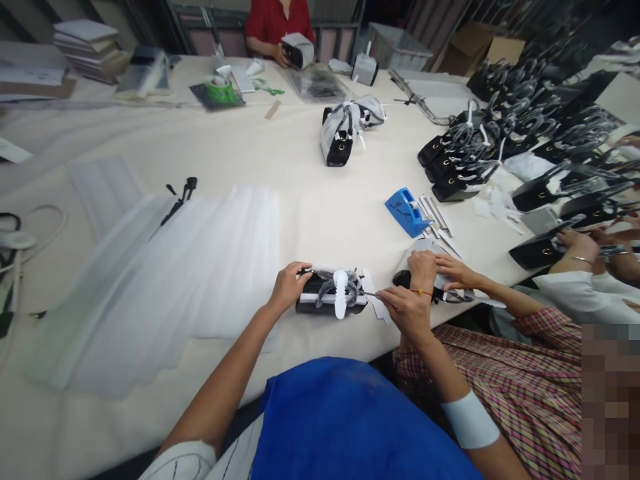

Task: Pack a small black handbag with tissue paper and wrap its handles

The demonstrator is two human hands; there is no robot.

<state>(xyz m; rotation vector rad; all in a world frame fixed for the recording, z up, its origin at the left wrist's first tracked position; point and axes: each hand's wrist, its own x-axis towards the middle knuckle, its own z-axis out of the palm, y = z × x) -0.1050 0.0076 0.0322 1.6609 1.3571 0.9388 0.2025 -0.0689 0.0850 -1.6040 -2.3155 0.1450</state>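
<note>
A small black handbag (315,309) with wrapped handles lies in front of me at the table's near edge. A white ribbed tag (341,293) rests across its middle. My left hand (290,290) pinches the bag's left end, near a dark piece at its top corner. My right hand (409,312) is closed on a thin dark strip (371,294) that reaches to the bag's right end; I cannot tell whether it is a strap or a tool. White paper (379,308) sticks out under that end.
White foam sheets (230,267) are spread at left, with a black tool (180,200) on top. A blue tape dispenser (407,212) stands at right. Close on my right, a co-worker's hands (453,270) handle another bag. Many black bags (453,180) crowd the right; a person in red (280,27) sits opposite.
</note>
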